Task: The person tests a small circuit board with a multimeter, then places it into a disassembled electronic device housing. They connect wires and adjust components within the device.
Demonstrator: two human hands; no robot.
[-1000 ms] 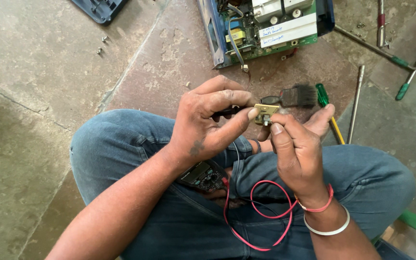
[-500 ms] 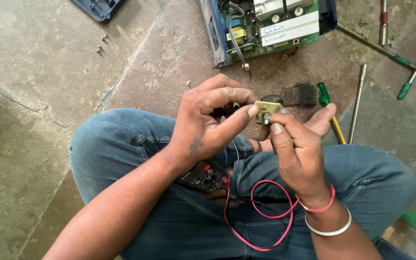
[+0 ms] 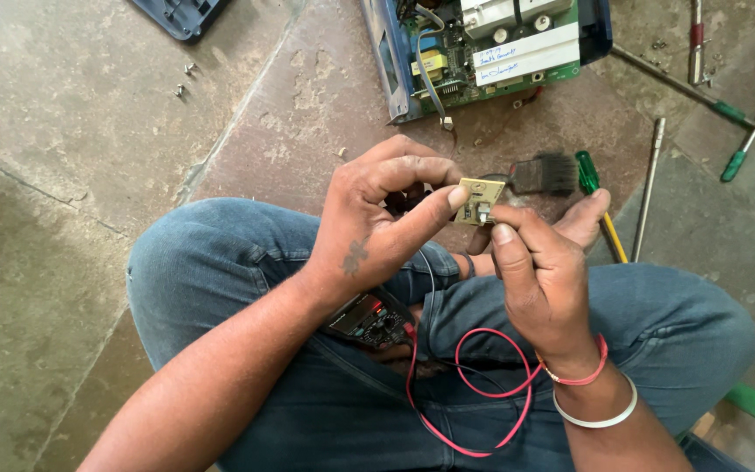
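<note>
My left hand [image 3: 377, 218] pinches the left edge of a small pale circuit board [image 3: 480, 200] between thumb and forefinger. My right hand [image 3: 539, 262] grips the same board from the right, thumb pressed to its lower edge. Both hands hover above my crossed legs in blue jeans. A dark multimeter [image 3: 369, 319] rests in my lap, with red and black leads [image 3: 474, 402] looping across my thigh.
An opened blue electronic unit [image 3: 482, 48] with exposed circuitry lies on the stone floor ahead. A black brush [image 3: 542, 173] and a green-handled screwdriver [image 3: 596, 197] lie beyond my hands. More screwdrivers [image 3: 749, 127] and a metal rod [image 3: 648, 188] rest at right. A blue cover [image 3: 176, 13] lies top left.
Both hands have stayed closed on the small board, which has shifted only slightly; the view has crept a little.
</note>
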